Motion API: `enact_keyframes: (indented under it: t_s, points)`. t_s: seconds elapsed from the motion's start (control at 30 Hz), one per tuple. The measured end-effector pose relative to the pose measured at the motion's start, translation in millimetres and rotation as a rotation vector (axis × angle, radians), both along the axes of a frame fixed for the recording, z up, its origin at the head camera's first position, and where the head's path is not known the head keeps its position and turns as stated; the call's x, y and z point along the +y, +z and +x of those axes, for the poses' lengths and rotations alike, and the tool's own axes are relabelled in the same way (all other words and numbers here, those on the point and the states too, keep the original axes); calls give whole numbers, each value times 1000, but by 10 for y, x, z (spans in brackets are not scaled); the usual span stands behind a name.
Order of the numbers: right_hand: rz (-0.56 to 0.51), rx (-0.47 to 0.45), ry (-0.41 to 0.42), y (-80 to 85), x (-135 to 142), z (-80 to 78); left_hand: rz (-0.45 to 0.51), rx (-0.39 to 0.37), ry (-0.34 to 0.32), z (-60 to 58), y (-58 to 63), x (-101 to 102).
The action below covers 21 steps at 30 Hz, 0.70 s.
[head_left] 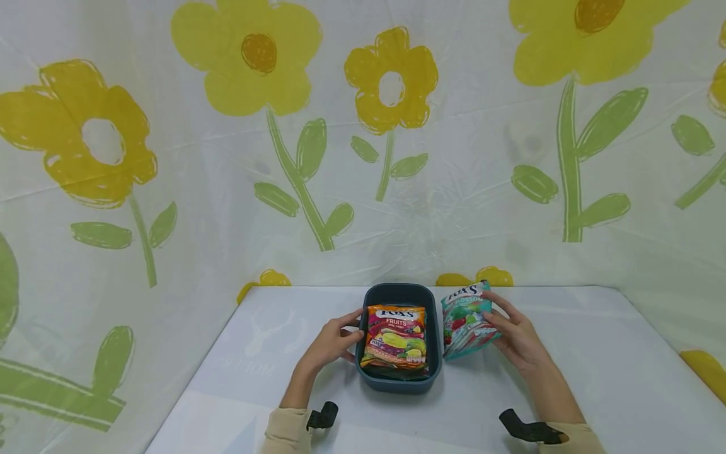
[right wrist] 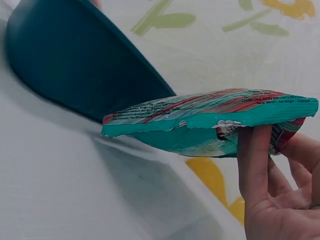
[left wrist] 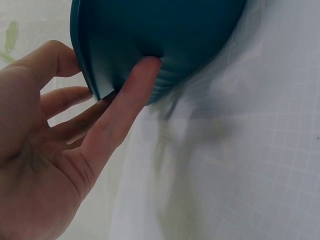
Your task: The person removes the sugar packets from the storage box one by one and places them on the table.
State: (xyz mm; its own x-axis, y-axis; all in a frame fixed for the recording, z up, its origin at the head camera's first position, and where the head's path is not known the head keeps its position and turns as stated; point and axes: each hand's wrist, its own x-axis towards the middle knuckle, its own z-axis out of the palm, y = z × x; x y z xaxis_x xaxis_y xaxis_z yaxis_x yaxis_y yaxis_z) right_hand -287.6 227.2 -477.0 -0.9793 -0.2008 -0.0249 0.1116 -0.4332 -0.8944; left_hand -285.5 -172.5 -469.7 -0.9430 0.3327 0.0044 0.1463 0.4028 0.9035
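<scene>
Beige sleeves [head_left: 286, 431] and black wrist mounts [head_left: 322, 416] framed the near edge of the scene as a person worked with both hands at a white table [head_left: 454, 425]. The right hand [head_left: 518, 337] pinched a teal Fox's candy packet [head_left: 469, 323] by its right side, between thumb and fingers. The packet tilted in the grip, just right of a dark teal container [head_left: 396, 384]; its lower edge hung above the tabletop, and whether it touched the container wall could not be told. The left hand [head_left: 331, 343] gripped the container at its left side, one digit pressed to the outer wall and others bent at the rim. Inside the container, face up, lay an orange-and-red Fox's Fruits packet [head_left: 395, 339]; what showed under its near edge was too dark to make out. The container stood upright on the far half of the table, before a white backdrop [head_left: 454, 221] printed with yellow flowers [head_left: 391, 60] and green leaves.
</scene>
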Motion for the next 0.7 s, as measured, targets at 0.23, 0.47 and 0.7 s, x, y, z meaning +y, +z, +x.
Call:
enact_keyframes:
  t_s: [0.23,0.47,0.7]
  points:
    - [11,-42,-21,-67,-77,-41,-6,-8,6,10,4,4]
    - [13,-96,-68,-84,-116,-53,-7,-8,12,27,20,14]
    - [82,-128,-83,-84,-118,-77,-2,-3,11,27,23,19]
